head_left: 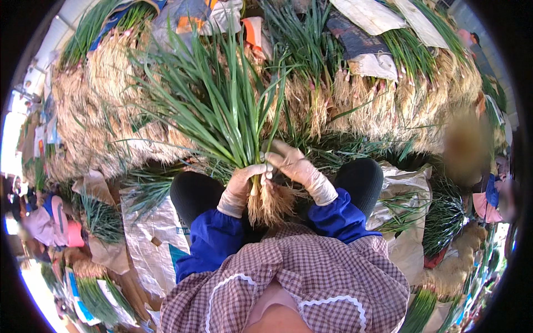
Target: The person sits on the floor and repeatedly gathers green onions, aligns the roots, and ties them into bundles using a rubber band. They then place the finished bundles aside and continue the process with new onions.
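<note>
A bunch of green garlic (230,119) stands in front of my lap, its long flat leaves fanning up and to the left. Pale stringy roots (270,202) hang from the white bulbs at its lower end. My left hand (242,186), in a pale glove, is closed around the stems just above the bulbs. Against the right side of the stems is my gloved right hand (295,165), its fingers stretched out and somewhat blurred. Some fingertips are hidden behind the stems.
Ahead is a long stacked row of green garlic (377,111), roots facing me, with sacks (369,16) over its leaves. White plastic sheeting (147,244) lies left of my knees, more bundles (444,216) at right. Other people (53,222) sit at the far left and right.
</note>
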A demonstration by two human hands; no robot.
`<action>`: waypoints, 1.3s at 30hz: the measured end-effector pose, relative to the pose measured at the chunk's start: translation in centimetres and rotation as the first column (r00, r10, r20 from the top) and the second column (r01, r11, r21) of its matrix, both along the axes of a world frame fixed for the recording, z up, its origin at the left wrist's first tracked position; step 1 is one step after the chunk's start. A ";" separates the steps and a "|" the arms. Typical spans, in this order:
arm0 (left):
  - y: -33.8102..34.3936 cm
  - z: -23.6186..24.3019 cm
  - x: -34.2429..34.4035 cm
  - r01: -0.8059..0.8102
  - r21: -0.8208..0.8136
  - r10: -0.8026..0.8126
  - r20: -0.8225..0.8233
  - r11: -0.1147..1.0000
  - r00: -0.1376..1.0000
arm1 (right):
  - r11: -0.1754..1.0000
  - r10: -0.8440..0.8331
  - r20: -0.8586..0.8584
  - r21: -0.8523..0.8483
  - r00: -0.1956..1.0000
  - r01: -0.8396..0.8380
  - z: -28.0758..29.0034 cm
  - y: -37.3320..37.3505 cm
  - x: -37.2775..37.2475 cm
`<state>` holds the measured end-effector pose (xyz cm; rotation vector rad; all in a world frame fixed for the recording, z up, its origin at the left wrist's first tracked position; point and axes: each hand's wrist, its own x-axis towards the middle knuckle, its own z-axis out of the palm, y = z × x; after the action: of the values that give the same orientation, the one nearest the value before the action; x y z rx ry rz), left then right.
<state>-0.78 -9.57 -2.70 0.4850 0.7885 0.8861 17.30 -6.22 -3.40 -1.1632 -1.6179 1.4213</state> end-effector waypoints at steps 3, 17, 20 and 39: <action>-0.2 0.3 -1.2 0.016 0.008 -0.016 0.001 1.000 1.000 | 0.956 0.171 0.230 0.197 0.958 -0.218 3.0 -0.9 0.8; -2.3 5.6 -2.7 -0.004 0.294 -0.114 0.381 0.956 0.918 | 0.843 -0.537 0.694 0.422 0.479 0.333 2.0 17.5 7.1; -0.4 6.7 -2.2 -0.081 0.306 -0.040 0.369 0.949 0.929 | 0.906 -0.394 0.877 0.320 0.274 0.279 -3.9 20.6 8.2; 2.0 1.0 1.6 -0.015 0.220 0.047 -0.140 0.975 0.989 | 0.734 -0.324 0.692 0.614 0.645 -0.290 6.1 -4.5 0.8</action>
<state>0.77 -7.58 -1.71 0.7394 0.8362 0.9801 18.14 -10.68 2.72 -1.3593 -2.4005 0.0989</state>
